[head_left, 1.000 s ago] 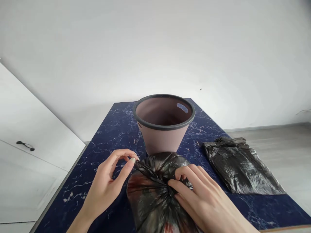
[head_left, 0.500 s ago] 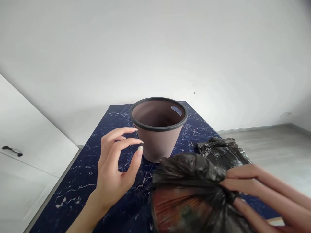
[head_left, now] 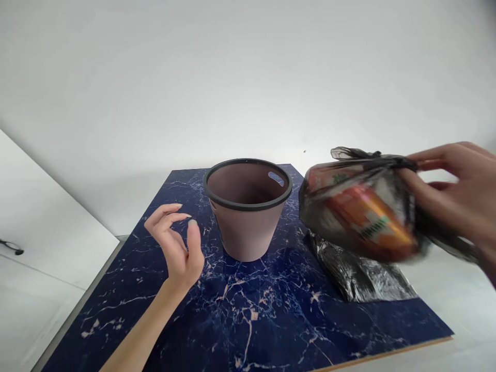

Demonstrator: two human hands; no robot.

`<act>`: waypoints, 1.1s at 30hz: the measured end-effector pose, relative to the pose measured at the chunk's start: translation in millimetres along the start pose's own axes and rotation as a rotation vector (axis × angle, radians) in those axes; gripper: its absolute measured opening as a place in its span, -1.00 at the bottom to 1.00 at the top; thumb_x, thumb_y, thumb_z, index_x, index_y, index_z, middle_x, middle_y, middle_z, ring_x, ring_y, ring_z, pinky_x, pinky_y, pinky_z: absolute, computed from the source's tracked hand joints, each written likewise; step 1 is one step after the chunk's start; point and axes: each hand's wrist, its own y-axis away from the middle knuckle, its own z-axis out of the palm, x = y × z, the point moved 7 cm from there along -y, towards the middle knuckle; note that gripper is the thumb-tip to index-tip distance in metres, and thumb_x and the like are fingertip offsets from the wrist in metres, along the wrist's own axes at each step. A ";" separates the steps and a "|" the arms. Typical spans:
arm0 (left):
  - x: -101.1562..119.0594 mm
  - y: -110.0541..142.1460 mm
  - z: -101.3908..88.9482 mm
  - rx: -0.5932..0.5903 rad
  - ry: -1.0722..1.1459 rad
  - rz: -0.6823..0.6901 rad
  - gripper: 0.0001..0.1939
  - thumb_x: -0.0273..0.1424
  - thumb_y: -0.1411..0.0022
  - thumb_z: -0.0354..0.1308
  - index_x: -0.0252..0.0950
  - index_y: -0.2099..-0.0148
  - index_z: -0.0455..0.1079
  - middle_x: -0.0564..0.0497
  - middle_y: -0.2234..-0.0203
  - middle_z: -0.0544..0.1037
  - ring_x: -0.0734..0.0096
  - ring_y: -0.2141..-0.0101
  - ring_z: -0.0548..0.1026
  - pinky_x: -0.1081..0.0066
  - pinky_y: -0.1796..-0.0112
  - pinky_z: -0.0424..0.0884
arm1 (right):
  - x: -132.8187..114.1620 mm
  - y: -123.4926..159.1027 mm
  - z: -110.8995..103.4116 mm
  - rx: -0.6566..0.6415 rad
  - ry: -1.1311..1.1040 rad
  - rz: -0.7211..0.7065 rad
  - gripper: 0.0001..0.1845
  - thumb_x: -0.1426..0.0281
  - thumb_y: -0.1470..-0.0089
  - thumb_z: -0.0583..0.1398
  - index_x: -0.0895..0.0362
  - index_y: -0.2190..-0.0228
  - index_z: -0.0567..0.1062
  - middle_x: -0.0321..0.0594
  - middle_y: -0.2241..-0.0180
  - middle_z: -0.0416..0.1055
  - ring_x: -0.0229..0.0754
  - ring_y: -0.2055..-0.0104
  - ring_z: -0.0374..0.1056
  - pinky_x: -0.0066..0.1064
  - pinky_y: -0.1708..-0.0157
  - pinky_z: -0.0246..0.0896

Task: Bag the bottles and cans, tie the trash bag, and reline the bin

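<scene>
At the right, my right hand (head_left: 451,191) grips the gathered, twisted neck of a thin black garbage bag (head_left: 315,206), lifted above the table. Through the plastic show an orange can (head_left: 370,219) and other red and white items I cannot make out. A brown trash can (head_left: 250,232) with a dark grey rim and handle holes stands upright in the middle. To its left my left hand (head_left: 176,243) hovers, fingers curved and apart, touching nothing. Below the raised bag lies a flattened black plastic bag (head_left: 364,276) on the tabletop; its upper part is hidden.
The table (head_left: 232,320) has a dark blue marble-patterned top, with its near right edge showing. A white wall (head_left: 248,82) rises behind it. On the left is a white cabinet (head_left: 46,222) with a black handle (head_left: 11,247).
My right hand has lifted the filled garbage bag up and to the right, away from the front of the trash can. My left hand has drawn slightly left, still open.
</scene>
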 end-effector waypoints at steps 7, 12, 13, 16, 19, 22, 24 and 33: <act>-104.4 41.0 27.0 -0.282 -0.056 -0.392 -0.74 -0.12 -0.55 0.05 -0.20 -0.02 0.31 -0.13 0.00 0.39 0.17 -0.01 0.48 0.13 -0.07 0.50 | 11.5 -41.2 117.0 -0.195 -0.086 0.076 -0.80 0.33 -0.16 0.29 0.21 0.27 0.66 0.01 0.23 0.61 -0.11 0.27 0.49 -0.22 0.11 0.33; -143.0 60.7 34.4 -0.381 -0.099 -0.586 -0.67 -0.13 -0.51 0.21 -0.30 -0.08 0.45 -0.12 -0.04 0.51 0.17 0.02 0.54 0.11 0.02 0.56 | 23.5 -33.7 182.3 -0.269 -0.089 0.078 -0.79 0.34 -0.10 0.27 0.17 0.27 0.66 -0.05 0.26 0.58 -0.05 0.25 0.46 -0.21 0.15 0.32; -145.6 62.8 35.9 -0.401 -0.101 -0.602 -0.67 -0.14 -0.51 0.22 -0.30 -0.08 0.46 -0.13 -0.05 0.52 0.16 0.01 0.54 0.10 0.01 0.56 | 25.6 -31.0 192.1 -0.277 -0.088 0.084 -0.80 0.35 -0.09 0.26 0.16 0.29 0.66 -0.05 0.27 0.58 -0.03 0.25 0.46 -0.20 0.14 0.32; -145.8 66.2 40.1 -0.465 -0.101 -0.612 -0.68 -0.15 -0.49 0.24 -0.30 -0.05 0.48 -0.13 -0.06 0.51 0.13 -0.04 0.52 0.06 -0.04 0.53 | 32.9 -22.8 214.9 -0.298 -0.085 0.107 -0.83 0.36 -0.10 0.25 0.16 0.32 0.64 -0.05 0.28 0.57 -0.03 0.25 0.45 -0.19 0.14 0.33; -141.7 67.3 43.1 -0.518 -0.096 -0.602 -0.68 -0.12 -0.50 0.18 -0.29 -0.01 0.46 -0.15 -0.05 0.47 0.08 -0.08 0.48 0.02 -0.09 0.49 | 40.8 -14.9 227.7 -0.311 -0.079 0.117 -0.88 0.39 -0.15 0.27 0.16 0.29 0.62 -0.10 0.24 0.57 -0.09 0.25 0.43 -0.21 0.13 0.34; -138.7 67.2 45.6 -0.550 -0.090 -0.592 -0.65 -0.06 -0.49 0.08 -0.25 0.01 0.44 -0.19 -0.04 0.41 -0.01 -0.11 0.46 -0.01 -0.12 0.47 | 48.4 -7.6 234.1 -0.314 -0.073 0.117 -0.90 0.38 -0.22 0.32 0.16 0.24 0.59 -0.19 0.20 0.54 -0.15 0.22 0.42 -0.23 0.10 0.37; -137.8 67.0 47.2 -0.564 -0.088 -0.586 -0.63 -0.02 -0.47 0.05 -0.22 0.02 0.42 -0.22 -0.04 0.39 -0.05 -0.13 0.44 -0.02 -0.14 0.46 | 53.0 -3.4 237.4 -0.309 -0.072 0.117 -0.85 0.32 -0.27 0.35 0.15 0.22 0.58 -0.20 0.16 0.53 -0.16 0.19 0.43 -0.22 0.07 0.38; -142.0 69.7 52.3 -0.602 -0.102 -0.580 -0.55 0.07 -0.46 0.00 -0.20 0.01 0.41 -0.21 -0.03 0.40 -0.08 -0.14 0.42 -0.09 -0.15 0.44 | 66.0 15.6 252.6 -0.313 -0.130 0.107 -0.68 0.13 -0.37 0.31 0.15 0.20 0.54 -0.22 0.18 0.51 -0.15 0.18 0.45 -0.19 0.07 0.43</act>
